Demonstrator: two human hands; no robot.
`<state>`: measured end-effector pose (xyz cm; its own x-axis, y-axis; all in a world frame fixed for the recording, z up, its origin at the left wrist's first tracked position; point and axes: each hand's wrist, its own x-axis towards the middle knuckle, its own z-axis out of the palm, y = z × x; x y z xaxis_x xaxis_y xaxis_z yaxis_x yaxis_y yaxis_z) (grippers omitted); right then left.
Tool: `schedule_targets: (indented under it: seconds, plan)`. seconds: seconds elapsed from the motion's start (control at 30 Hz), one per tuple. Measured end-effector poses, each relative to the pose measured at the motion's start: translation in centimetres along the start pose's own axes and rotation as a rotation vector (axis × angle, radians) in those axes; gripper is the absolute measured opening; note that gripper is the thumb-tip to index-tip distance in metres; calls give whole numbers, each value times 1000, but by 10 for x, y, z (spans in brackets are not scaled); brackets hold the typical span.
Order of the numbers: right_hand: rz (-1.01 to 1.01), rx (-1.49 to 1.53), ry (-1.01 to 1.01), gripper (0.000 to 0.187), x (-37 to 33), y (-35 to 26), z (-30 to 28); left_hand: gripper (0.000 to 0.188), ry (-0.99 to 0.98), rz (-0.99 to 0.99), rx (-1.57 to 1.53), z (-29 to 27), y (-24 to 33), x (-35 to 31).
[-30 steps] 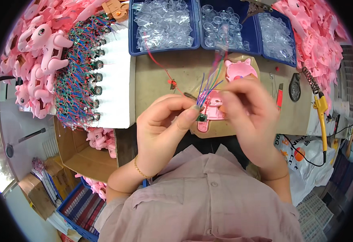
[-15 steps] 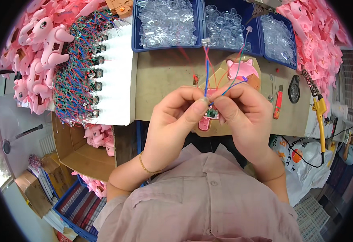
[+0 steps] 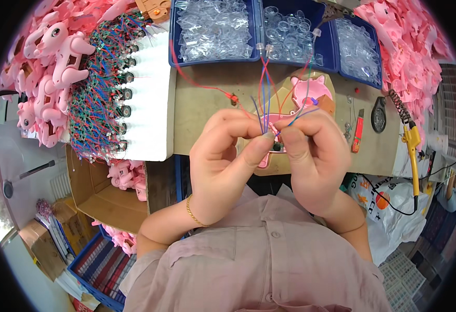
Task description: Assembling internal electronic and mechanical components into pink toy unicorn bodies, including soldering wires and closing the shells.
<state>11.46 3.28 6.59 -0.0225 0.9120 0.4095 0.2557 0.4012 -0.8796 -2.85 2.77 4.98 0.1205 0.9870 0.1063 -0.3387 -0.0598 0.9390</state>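
Note:
Close together above the work surface, my left hand (image 3: pixel 222 156) and my right hand (image 3: pixel 317 156) both pinch thin wires. Blue and red wires (image 3: pixel 265 93) rise from between my left thumb and forefinger, with small pale connectors (image 3: pixel 268 49) at their ends. My right thumb and forefinger close on blue and green wires (image 3: pixel 302 113). A small green circuit board (image 3: pixel 277 147) shows between my fingertips, partly hidden. Beneath and beyond the hands, a pink plastic shell piece (image 3: pixel 311 89) rests in a tan holder (image 3: pixel 328 83). A red wire (image 3: pixel 186 78) loops out to the left.
Blue bins (image 3: pixel 215 63) of clear plastic parts line the back. Wired speakers sit along a white foam block (image 3: pixel 152 104) at left. Pink toy bodies (image 3: pixel 56 62) pile beside them. A red cutter (image 3: pixel 358 132), a black round part (image 3: pixel 379 114) and a yellow soldering iron (image 3: pixel 413 151) are at right.
The wires above my left fingers have fanned apart, and a red wire now swings out to the left. My hands have shifted only slightly, and the circuit board is more covered.

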Motion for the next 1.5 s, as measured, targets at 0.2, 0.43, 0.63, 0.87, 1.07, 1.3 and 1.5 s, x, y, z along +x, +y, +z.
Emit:
schedule_targets:
  seconds: [0.2,0.43,0.63,0.87,1.07,1.3,1.5]
  plan:
    - [255,278,49,12,-10,-4,6,9,84,-90,-159,7,-1,-1]
    - [68,94,-45,13,-6,4,0,9,7,-220,-229,3,2,-2]
    - [62,50,-16,8,-10,-3,1,9,95,146,-41,7,-12,-7]
    - [300,79,15,19,4,-14,-33,8,-121,-42,198,-20,10,5]
    - [498,346,-323,19,23,-16,-28,14,-230,-136,400,-16,27,10]
    - [329,320,-371,11,51,-11,-18,14,-49,-28,484,-15,37,13]
    - [-375,-137,-108,25,45,-11,-35,17,-59,387,1291,-9,25,19]
